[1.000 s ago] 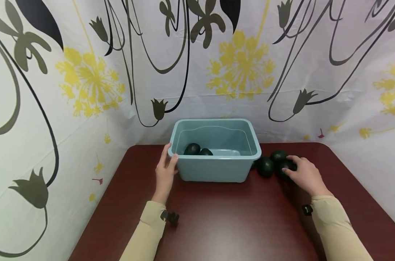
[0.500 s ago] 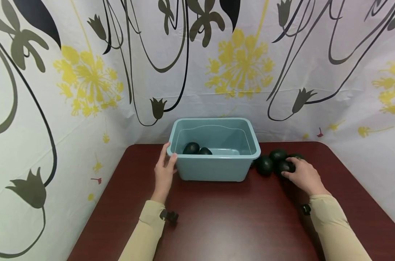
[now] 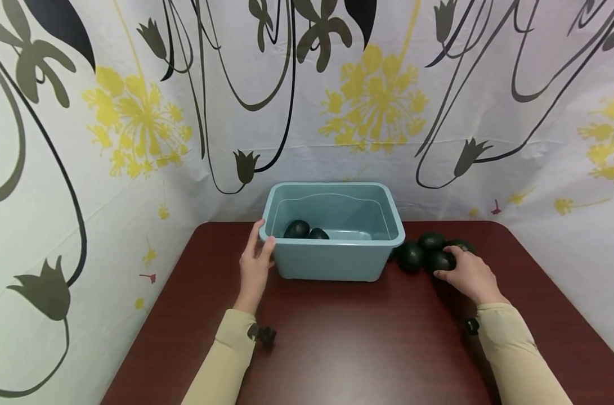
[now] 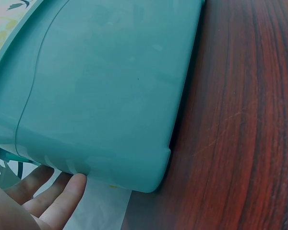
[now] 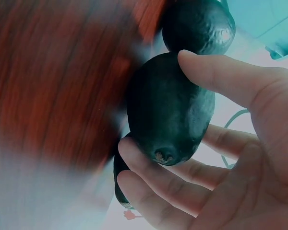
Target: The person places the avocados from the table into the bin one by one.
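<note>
A light blue plastic bin [image 3: 332,261] stands at the back of the table, with two dark green avocados [image 3: 297,229] inside at its left. My left hand [image 3: 255,267] holds the bin's front left corner, thumb near the front rim and fingers against the side wall, as the left wrist view shows. To the right of the bin lies a cluster of several avocados [image 3: 410,257]. My right hand [image 3: 470,275] grips the nearest avocado [image 5: 168,110] of that cluster, thumb on one side and fingers curled round the other. Its stem end faces the right wrist camera.
The dark red wooden table [image 3: 357,337] reaches back to a white cloth [image 3: 307,135] printed with flowers, hanging close behind the bin. Another avocado [image 3: 461,246] lies just behind my right fingers.
My right hand has shifted slightly left with the avocado, and an avocado behind its fingers has come into sight. The left hand keeps its place on the bin.
</note>
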{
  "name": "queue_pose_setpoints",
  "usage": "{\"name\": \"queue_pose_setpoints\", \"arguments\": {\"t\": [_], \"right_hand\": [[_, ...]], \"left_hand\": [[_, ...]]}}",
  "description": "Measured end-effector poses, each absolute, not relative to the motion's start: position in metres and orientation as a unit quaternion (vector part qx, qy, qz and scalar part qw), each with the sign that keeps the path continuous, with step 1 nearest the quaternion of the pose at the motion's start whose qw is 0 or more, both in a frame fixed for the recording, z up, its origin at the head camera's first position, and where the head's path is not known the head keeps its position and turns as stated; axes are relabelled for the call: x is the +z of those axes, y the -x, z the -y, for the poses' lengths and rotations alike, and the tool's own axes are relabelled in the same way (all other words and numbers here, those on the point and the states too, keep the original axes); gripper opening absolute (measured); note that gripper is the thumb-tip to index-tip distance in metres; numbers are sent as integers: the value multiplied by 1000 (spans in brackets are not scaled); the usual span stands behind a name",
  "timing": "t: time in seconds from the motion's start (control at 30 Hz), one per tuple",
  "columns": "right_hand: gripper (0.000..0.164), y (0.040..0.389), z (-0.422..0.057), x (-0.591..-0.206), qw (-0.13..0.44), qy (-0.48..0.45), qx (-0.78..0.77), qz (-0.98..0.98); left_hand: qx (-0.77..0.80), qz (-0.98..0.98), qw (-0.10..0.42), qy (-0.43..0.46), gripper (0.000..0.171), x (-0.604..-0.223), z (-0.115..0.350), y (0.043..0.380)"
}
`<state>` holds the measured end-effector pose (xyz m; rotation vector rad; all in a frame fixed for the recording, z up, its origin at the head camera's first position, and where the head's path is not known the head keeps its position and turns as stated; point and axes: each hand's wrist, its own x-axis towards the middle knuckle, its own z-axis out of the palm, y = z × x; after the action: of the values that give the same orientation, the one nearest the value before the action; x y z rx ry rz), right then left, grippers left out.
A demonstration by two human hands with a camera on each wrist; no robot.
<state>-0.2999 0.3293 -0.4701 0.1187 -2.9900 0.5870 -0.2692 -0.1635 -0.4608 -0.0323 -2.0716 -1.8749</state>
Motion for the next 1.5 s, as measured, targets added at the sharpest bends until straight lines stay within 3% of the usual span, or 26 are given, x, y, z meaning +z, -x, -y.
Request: {"name": "queue_pose_setpoints", "arguments": {"t": [0.3,0.73,1.03,1.5], "right_hand": [[75,300,-325,-472,57,-30,188,980],[71,298,-319,-475,79,-19,177,981],[72,299,-319,-475,67,-23,173,982],[72,299,-317,-476,72,-27,176,981]], "left_hand": [[-646,739,191,18,54,-480,169,284],[-653,739,165,18,56,-448,164,262],[-656,735,173,5,54,-475,169,281],[-646,740,186,1,51,-480,168,284]]}}
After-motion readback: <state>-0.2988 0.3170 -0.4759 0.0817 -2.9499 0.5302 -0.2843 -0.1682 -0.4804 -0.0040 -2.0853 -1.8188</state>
